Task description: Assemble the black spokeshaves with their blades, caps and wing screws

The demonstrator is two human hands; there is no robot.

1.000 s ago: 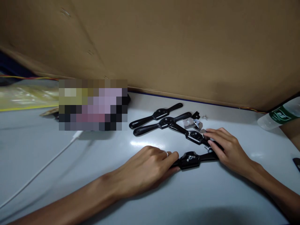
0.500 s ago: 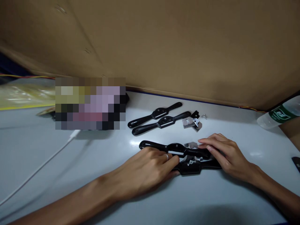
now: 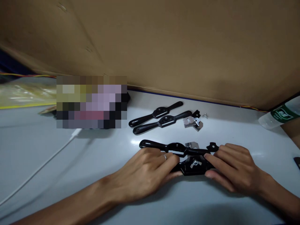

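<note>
A black spokeshave (image 3: pixel 194 171) lies nearest to me, with a silver wing screw (image 3: pixel 195 163) at its middle. My left hand (image 3: pixel 152 164), a ring on one finger, is closed round its left handle. On the right handle, the curled fingers of my right hand (image 3: pixel 234 167) grip the same tool. Just behind it is a second spokeshave body (image 3: pixel 177 147), close against my left fingers. A silver blade (image 3: pixel 192 145) shows behind that body, partly hidden. Beyond my right fingers sits a small black cap piece (image 3: pixel 212 146).
Farther back lie two more spokeshave bodies (image 3: pixel 161 112), beside silver blades (image 3: pixel 188 122), another black cap piece (image 3: pixel 196 113) and a loose wing screw (image 3: pixel 205 116). A bottle (image 3: pixel 278 114) is at right. On the left run a white cable (image 3: pixel 47 165) and a blurred-out item (image 3: pixel 91 103). Cardboard (image 3: pixel 164 43) rises behind.
My right hand has come down and closed on the near spokeshave's right handle. The black cap piece behind it is now uncovered. The wing screw sits farther right, and the tool has shifted slightly.
</note>
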